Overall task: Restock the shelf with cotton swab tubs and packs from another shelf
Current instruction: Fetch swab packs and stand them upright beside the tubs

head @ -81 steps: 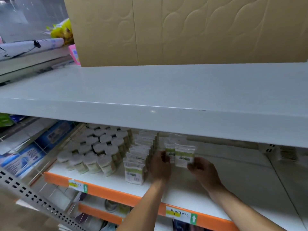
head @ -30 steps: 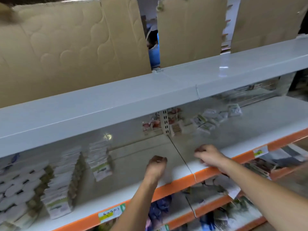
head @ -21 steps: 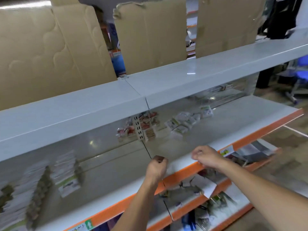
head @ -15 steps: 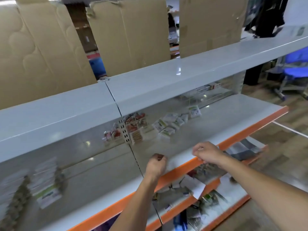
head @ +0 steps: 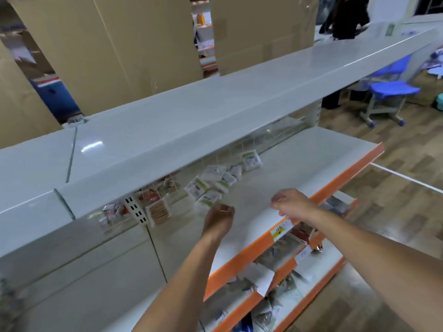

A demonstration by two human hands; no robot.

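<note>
Several white-and-green cotton swab packs (head: 211, 182) lie in a loose cluster at the back of a white shelf (head: 311, 161) with an orange front edge. One more pack (head: 250, 160) leans further right. My left hand (head: 219, 218) hovers just in front of the nearest pack with its fingers loosely curled, holding nothing. My right hand (head: 291, 203) hovers over the shelf near its front edge, fingers also loosely curled and empty. The stocked tubs and packs from before are out of view to the left.
A wide white top shelf (head: 215, 111) overhangs the packs. A tub of wooden sticks (head: 159, 209) and small red packets (head: 111, 210) sit by the shelf upright. Lower shelves (head: 275, 271) hold mixed goods. Cardboard sheets (head: 119, 44) stand behind; a blue stool (head: 388, 92) is at far right.
The view has swung right from the stocked tubs and packs to the neighbouring shelf. Both empty hands have moved forward toward the loose cluster of packs.
</note>
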